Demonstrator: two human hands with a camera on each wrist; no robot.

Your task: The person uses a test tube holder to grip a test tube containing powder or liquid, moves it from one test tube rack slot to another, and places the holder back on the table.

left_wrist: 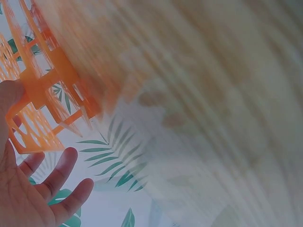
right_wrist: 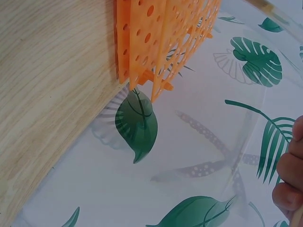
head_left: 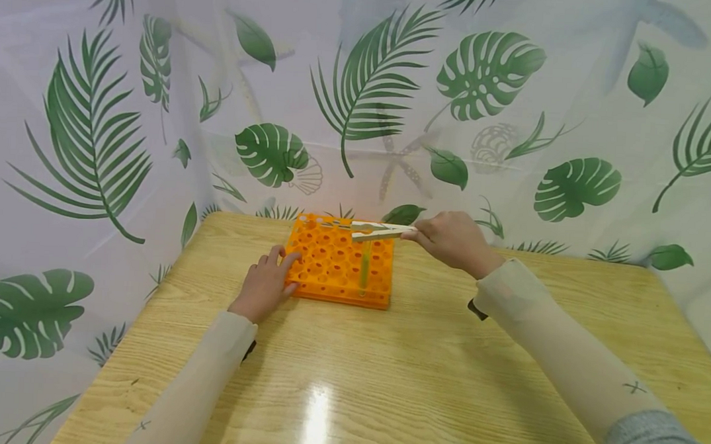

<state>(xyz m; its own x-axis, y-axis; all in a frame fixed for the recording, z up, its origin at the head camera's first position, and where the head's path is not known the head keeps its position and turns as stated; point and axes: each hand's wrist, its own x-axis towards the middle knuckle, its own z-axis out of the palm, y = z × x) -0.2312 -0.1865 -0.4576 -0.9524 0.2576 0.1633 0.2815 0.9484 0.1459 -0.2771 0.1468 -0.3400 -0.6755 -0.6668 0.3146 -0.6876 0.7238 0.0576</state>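
Observation:
An orange test tube rack (head_left: 334, 292) with many round holes stands toward the back of the wooden table. At its left end my left hand (head_left: 263, 287) grips the corner, with the thumb low at the front edge. The left wrist view shows the thumb and a finger at the rack (left_wrist: 52, 85), the other fingers spread. My right hand (head_left: 454, 243) holds a wooden test tube clamp (head_left: 386, 233) out over the rack's right part. Below the clamp's tip a test tube (head_left: 365, 269) with yellow-green liquid stands upright, overlapping the rack.
The light wooden table (head_left: 349, 367) reaches back to a white leaf-print curtain (head_left: 384, 104) that hangs close behind the rack. Another stretch of curtain (head_left: 83, 190) runs along the left side.

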